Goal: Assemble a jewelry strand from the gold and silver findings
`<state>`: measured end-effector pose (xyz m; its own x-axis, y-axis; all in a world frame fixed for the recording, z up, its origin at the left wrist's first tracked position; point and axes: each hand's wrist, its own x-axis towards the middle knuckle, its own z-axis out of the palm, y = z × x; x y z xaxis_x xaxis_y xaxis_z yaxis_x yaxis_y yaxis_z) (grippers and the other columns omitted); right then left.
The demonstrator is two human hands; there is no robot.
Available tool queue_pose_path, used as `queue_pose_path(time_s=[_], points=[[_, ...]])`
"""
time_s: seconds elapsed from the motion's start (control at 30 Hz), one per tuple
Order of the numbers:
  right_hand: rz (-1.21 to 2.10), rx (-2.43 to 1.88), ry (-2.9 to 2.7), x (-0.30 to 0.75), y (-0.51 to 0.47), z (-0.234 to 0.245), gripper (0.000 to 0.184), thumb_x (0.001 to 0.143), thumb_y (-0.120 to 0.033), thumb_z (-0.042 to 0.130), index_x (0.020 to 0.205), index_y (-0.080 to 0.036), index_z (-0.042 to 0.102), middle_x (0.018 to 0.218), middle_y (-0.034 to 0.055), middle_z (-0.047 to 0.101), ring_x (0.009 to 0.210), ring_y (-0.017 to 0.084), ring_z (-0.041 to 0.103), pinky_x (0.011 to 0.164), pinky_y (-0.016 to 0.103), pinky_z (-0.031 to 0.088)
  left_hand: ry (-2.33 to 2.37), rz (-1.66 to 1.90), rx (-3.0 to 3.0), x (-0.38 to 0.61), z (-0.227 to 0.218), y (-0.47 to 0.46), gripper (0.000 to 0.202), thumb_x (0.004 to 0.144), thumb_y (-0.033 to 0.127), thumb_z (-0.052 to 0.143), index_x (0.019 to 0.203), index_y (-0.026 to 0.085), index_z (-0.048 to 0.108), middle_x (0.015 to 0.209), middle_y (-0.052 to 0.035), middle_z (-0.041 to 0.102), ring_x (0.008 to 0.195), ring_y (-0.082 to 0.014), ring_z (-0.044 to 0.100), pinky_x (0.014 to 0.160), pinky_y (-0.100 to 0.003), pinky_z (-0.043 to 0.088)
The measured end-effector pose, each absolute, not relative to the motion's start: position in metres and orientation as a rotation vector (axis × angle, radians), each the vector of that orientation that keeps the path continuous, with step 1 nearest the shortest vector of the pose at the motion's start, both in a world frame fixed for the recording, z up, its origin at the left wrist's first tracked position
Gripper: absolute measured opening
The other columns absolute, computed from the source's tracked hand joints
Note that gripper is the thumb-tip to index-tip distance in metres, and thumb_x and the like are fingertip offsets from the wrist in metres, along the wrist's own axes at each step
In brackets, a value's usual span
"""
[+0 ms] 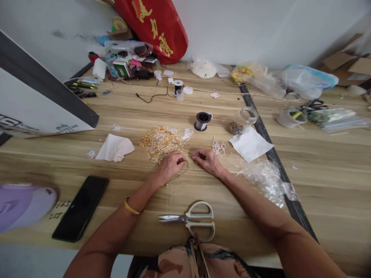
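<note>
My left hand (pixel 173 166) is closed in a pinch on a gold beaded chain (pixel 174 178), which loops below the fingers and trails onto the table. Close by on the right, my right hand (pixel 208 160) pinches the end of a thin gold strand (pixel 188 152) that spans the small gap between the hands. Just beyond my left hand lies a tangled heap of gold and silver chains (pixel 159 141). Silver rings or clasps (pixel 218 148) lie beyond my right hand. Scissors with white handles (pixel 185 219) rest in front of my body, blades pointing left.
A wire spool (pixel 202 121) stands behind the hands. To the right are a tipped jar of beads (pixel 242 120), a white paper (pixel 251 144) and clear plastic bags (pixel 265 177). At left lie a crumpled tissue (pixel 115 147), a black phone (pixel 81 208) and a large box (pixel 40 96).
</note>
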<state>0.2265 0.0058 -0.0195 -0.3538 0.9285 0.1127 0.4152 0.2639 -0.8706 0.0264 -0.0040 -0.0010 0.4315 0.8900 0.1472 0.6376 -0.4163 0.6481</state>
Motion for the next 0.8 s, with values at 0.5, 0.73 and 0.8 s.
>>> queue_pose_path(time_s=[0.5,0.73,0.8], points=[[1.000,-1.212,-1.917,0.2264,0.0058,-0.0195,0.021,0.083,-0.033,0.056,0.084,-0.014,0.065,0.064,0.0001,0.060,0.057,0.011,0.050,0.056,0.023,0.039,1.297,0.586,2.174,0.0248,-0.0052,-0.0026,0.008,0.075,0.017,0.068,0.083,0.015,0.070,0.076,-0.0031,0.064,0.068,-0.0135,0.057,0.066,-0.025,0.044],[0.999,-1.212,-1.917,0.2262,0.0051,-0.0177,0.021,0.084,-0.032,0.055,0.084,-0.013,0.065,0.065,0.0007,0.060,0.057,0.011,0.050,0.056,0.022,0.038,1.290,0.508,2.217,0.0251,0.0011,-0.0039,0.010,0.078,0.023,0.065,0.083,0.016,0.071,0.078,-0.0032,0.063,0.072,-0.0147,0.057,0.069,-0.026,0.044],[0.994,-1.208,-1.919,0.2261,0.0049,-0.0166,0.022,0.084,-0.032,0.055,0.083,-0.013,0.065,0.066,0.0008,0.060,0.058,0.011,0.051,0.055,0.022,0.038,1.279,0.494,2.230,0.0249,0.0031,-0.0043,0.015,0.083,0.026,0.060,0.082,0.017,0.071,0.079,-0.0035,0.063,0.075,-0.0154,0.057,0.072,-0.027,0.044]])
